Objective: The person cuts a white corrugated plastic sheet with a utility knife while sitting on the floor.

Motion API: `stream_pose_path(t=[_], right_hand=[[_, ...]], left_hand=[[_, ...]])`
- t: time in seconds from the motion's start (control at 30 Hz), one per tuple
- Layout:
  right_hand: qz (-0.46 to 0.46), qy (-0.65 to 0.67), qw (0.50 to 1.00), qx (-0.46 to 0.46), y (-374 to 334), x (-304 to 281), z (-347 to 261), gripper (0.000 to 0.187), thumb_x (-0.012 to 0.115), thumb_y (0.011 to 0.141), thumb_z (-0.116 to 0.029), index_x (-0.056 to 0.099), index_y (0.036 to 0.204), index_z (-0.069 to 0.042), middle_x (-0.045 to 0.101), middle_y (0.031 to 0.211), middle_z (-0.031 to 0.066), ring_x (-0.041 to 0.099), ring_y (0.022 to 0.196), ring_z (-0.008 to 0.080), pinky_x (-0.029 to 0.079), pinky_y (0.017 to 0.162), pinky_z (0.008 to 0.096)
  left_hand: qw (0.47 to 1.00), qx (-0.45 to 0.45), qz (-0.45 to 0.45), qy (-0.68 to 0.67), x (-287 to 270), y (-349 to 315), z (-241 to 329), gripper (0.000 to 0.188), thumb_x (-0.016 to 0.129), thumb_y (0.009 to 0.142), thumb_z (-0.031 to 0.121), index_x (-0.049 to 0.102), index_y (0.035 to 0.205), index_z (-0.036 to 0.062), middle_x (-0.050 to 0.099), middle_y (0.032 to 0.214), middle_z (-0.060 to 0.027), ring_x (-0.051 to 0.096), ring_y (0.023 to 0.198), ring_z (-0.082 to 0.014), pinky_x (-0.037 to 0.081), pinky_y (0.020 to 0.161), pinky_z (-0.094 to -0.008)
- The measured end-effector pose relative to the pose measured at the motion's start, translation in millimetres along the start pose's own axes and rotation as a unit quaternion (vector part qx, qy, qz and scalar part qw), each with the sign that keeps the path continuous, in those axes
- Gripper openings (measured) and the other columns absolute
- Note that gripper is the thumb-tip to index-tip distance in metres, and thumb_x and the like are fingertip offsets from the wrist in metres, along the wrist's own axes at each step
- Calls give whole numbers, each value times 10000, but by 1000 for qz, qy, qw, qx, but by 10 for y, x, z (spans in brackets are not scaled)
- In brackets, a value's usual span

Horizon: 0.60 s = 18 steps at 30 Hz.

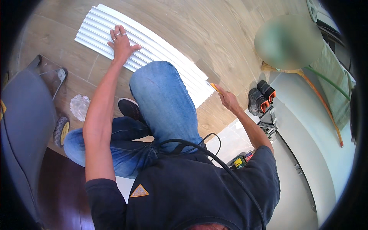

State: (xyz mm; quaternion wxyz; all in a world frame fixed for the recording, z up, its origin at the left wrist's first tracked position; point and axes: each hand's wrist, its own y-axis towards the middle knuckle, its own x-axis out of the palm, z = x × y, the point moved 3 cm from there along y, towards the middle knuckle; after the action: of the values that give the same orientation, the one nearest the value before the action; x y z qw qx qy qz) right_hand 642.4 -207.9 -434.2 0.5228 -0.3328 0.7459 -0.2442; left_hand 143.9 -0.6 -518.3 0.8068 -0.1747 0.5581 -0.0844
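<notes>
A long white ribbed panel [161,51] lies on the wood-look floor, running from the upper left toward the middle right. My left hand [122,46] rests flat on its far left part, fingers spread, with rings on them. At the right end of the panel, my right hand [229,100] is closed round a yellow utility knife [216,88]. The knife's tip is at the panel's corner, where the end looks notched; whether the blade touches it, I cannot tell. My bent knee [163,88] hides part of the panel's near edge.
Dark shoes with orange lining [257,100] stand at the right, beside a white curved surface [306,153]. A crumpled clear plastic piece [79,107] lies left of my forearm. A large grey wheeled object [28,126] fills the left side. A black cable [226,166] crosses my body.
</notes>
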Motion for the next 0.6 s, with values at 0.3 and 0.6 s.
stream_pose_path(t=[0.3,0.6], right_hand=[[83,40,995,-44,371,-561,-601,561,543,970,-143,411,1507,-236,689,966,256,675,831,438,528,721,503],[180,136,955,-192,2799,-1018,-3085,516,530,983,-212,431,1484,-290,671,868,282,657,778,464,494,687,540]], left_hand=[[999,-40,-13,1,32,-5,-195,1373,928,587,443,93,1570,-28,74,1642,-212,57,1505,-454,215,1076,-766],[998,-41,-41,-10,-66,9,59,1361,936,595,411,93,1552,-63,90,1633,-210,49,1508,-454,229,1087,-757]])
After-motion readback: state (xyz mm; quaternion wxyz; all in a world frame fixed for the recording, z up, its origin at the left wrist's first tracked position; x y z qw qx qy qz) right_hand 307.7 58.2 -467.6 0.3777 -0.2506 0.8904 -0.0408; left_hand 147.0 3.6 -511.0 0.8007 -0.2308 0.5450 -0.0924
